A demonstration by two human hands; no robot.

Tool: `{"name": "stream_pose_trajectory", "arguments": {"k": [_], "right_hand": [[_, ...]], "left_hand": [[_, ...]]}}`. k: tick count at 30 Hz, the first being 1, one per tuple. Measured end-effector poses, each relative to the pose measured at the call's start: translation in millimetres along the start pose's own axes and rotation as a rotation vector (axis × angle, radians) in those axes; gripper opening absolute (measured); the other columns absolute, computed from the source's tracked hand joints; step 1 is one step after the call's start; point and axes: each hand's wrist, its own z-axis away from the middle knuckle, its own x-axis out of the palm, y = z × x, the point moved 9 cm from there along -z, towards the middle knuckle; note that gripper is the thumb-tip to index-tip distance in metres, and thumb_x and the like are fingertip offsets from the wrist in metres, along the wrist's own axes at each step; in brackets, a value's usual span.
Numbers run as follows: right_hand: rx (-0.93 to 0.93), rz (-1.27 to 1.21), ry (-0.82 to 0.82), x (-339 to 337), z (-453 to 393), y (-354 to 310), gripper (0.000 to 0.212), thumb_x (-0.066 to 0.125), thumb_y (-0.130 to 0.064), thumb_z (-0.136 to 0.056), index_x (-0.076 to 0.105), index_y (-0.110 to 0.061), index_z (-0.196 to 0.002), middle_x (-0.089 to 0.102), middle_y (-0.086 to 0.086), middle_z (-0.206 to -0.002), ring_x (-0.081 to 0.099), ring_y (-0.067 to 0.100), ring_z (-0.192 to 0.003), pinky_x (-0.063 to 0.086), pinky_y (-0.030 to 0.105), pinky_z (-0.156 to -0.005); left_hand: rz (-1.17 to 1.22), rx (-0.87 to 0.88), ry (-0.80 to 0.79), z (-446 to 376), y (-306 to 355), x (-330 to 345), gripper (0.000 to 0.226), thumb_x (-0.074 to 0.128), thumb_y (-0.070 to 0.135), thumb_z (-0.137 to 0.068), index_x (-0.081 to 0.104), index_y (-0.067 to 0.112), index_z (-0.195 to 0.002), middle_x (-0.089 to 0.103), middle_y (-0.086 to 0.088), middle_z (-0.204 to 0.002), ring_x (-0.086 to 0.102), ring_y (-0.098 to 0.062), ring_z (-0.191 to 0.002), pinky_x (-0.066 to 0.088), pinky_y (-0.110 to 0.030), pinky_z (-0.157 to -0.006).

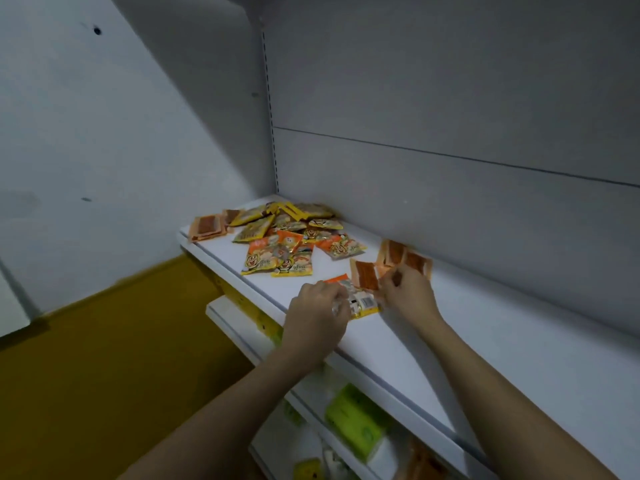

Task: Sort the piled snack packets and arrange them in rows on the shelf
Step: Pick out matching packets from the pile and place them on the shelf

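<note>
Hands [317,306] [408,292] pinch glossy packets [363,299] — flat, crinkled.

1 head view – looks down, close, leftward along the shelf [398,344].

**Orange and yellow packets on a white shelf**

A white shelf [398,344] crosses the frame, backed by a pale grey panel [450,98]. At centre lies a pile of snack packets [287,237], yellow and orange, several printed with a cartoon face. Pale orange packets [405,259] with dark red-brown centres stand at centre right; similar ones [207,228] lie at the pile's left. One packet [360,299] near centre shows white, orange and yellow with a barcode. The floor [104,341], lower left, is mustard yellow. A lime green pack [353,420] sits at the bottom.
</note>
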Motion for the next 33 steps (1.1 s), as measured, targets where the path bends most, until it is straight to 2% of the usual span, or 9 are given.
{"name": "stream_pose_trajectory", "arguments": {"k": [3,6,8,10,14,19,26,29,33], "right_hand": [[-0.001,0.078,0.016,28,-29,-13,0.020,0.053,-0.020,-0.096,0.062,-0.003,-0.102,0.064,0.017,-0.102,0.059,0.034,-0.098,0.043,0.036,-0.075],[0.095,0.249,0.039,44,-37,-12,0.046,0.054,-0.038,-0.097,0.055,-0.001,-0.124,0.052,0.020,-0.125,0.046,0.036,-0.119,0.039,0.040,-0.097],[0.128,0.344,0.073,49,-39,-15,0.056,0.052,-0.048,-0.096,0.049,-0.004,-0.131,0.048,0.019,-0.131,0.040,0.034,-0.125,0.036,0.040,-0.102],[0.125,0.380,0.081,53,-44,-17,0.059,0.053,-0.051,-0.094,0.047,-0.006,-0.132,0.047,0.018,-0.131,0.039,0.034,-0.126,0.037,0.040,-0.100],[0.135,0.314,0.057,56,-50,-12,0.059,0.062,-0.053,-0.088,0.054,-0.009,-0.127,0.054,0.018,-0.125,0.047,0.036,-0.120,0.045,0.043,-0.094],[0.101,0.332,0.014,55,-50,-16,0.054,0.066,-0.052,-0.085,0.060,-0.014,-0.122,0.063,0.010,-0.116,0.059,0.030,-0.108,0.050,0.044,-0.088],[0.052,0.161,0.018,49,-44,-23,0.039,0.071,-0.039,-0.085,0.063,-0.016,-0.115,0.070,0.003,-0.106,0.063,0.021,-0.098,0.052,0.040,-0.084],[0.013,0.048,0.077,48,-42,-28,0.030,0.070,-0.036,-0.087,0.062,-0.017,-0.109,0.068,-0.005,-0.094,0.064,0.014,-0.087,0.054,0.037,-0.078],[-0.028,-0.216,0.047,49,-39,-35,0.030,0.065,-0.029,-0.093,0.048,-0.029,-0.118,0.062,-0.011,-0.091,0.065,0.004,-0.077,0.057,0.032,-0.068]], "left_hand": [[0.011,0.023,0.035,-41,-24,10,0.031,0.049,0.029,-0.087,0.073,0.011,-0.094,0.070,-0.005,-0.091,0.060,-0.028,-0.086,0.052,-0.040,-0.068],[0.081,0.032,-0.045,-67,-44,36,0.031,0.050,0.030,-0.088,0.072,0.009,-0.093,0.070,-0.008,-0.090,0.061,-0.030,-0.082,0.052,-0.043,-0.073],[0.151,0.066,-0.123,-82,-49,52,0.032,0.053,0.034,-0.090,0.073,0.011,-0.100,0.070,-0.006,-0.096,0.062,-0.026,-0.085,0.052,-0.038,-0.076],[0.260,0.058,-0.198,-98,-58,66,0.028,0.060,0.033,-0.093,0.073,0.015,-0.109,0.070,-0.002,-0.105,0.061,-0.020,-0.092,0.048,-0.030,-0.080],[0.408,0.019,-0.223,-111,-73,82,0.023,0.065,0.026,-0.091,0.074,0.017,-0.109,0.069,0.003,-0.104,0.056,-0.010,-0.084,0.046,-0.026,-0.079],[0.397,0.052,-0.239,-107,-75,91,0.025,0.065,0.031,-0.083,0.077,0.018,-0.100,0.073,0.004,-0.095,0.059,-0.017,-0.083,0.047,-0.029,-0.076],[0.505,-0.014,-0.250,-104,-73,77,0.020,0.063,0.029,-0.085,0.078,0.019,-0.096,0.073,0.007,-0.086,0.062,-0.011,-0.081,0.050,-0.028,-0.073],[0.577,-0.082,-0.223,-107,-75,67,0.014,0.066,0.015,-0.092,0.079,0.017,-0.095,0.070,0.019,-0.081,0.066,0.001,-0.079,0.050,-0.015,-0.067],[0.663,-0.129,-0.178,-113,-69,53,0.012,0.068,0.020,-0.091,0.079,0.016,-0.096,0.071,0.019,-0.087,0.068,0.004,-0.082,0.050,-0.010,-0.070]]}}
